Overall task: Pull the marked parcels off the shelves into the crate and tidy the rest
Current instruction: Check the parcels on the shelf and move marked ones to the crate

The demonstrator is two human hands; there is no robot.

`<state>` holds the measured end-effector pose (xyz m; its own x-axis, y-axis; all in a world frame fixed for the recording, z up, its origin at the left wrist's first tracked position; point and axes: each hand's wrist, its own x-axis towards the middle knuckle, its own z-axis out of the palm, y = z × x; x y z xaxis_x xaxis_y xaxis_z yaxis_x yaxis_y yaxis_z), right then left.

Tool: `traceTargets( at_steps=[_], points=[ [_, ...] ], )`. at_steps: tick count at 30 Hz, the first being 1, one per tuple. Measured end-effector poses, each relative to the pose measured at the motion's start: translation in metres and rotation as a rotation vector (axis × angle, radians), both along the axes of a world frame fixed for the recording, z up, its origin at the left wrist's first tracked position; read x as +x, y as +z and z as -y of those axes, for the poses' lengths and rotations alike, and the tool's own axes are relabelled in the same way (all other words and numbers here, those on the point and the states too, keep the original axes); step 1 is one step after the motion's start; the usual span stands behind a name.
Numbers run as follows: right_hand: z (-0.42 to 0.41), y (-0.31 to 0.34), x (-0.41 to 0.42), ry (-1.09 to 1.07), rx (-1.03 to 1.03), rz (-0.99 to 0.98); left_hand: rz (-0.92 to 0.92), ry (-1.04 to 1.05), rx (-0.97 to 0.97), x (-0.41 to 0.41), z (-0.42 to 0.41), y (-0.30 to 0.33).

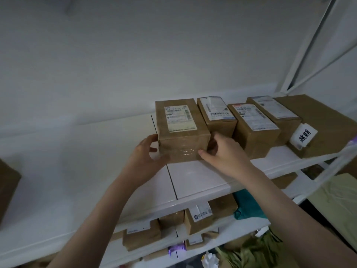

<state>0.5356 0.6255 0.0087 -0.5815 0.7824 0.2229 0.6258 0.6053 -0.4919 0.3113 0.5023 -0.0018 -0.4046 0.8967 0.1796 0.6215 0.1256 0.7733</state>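
A brown cardboard parcel (181, 130) with a white shipping label on top stands on the white top shelf (193, 180), leftmost in a row. My left hand (146, 157) grips its left front corner. My right hand (224, 151) holds its right front corner, fingers tucked between it and the neighbouring parcel (216, 115). Further right sit another labelled parcel (253, 126), a fourth one (276, 113), and a large box (324, 124) carrying a white tag with black handwritten characters (304, 137). No crate is in view.
The shelf below holds several small brown parcels (201, 215) and a teal bag (249, 206). Olive and white packets (251, 250) lie lower still. A brown box edge (7, 188) shows at far left. A white wall rises behind; a white frame post (309, 45) slants at the right.
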Motion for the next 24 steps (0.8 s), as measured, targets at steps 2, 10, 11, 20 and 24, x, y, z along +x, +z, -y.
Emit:
traceTargets(
  at_steps=[2,10,11,20,24],
  points=[
    [-0.002,-0.001,-0.003,0.035,0.013,-0.014,0.034,0.029,0.030,0.006,0.005,0.000],
    [0.019,-0.008,0.009,0.231,0.051,-0.056,0.041,0.155,0.069,0.053,0.071,0.005],
    [0.024,-0.011,0.012,0.265,0.043,-0.068,0.031,0.185,0.063,0.059,0.081,0.003],
    [0.039,-0.020,0.028,0.399,-0.059,-0.102,-0.092,0.253,-0.018,0.074,0.125,-0.005],
    [0.035,-0.011,0.018,0.416,-0.042,0.032,-0.154,0.239,-0.046,0.062,0.117,-0.004]
  ],
)
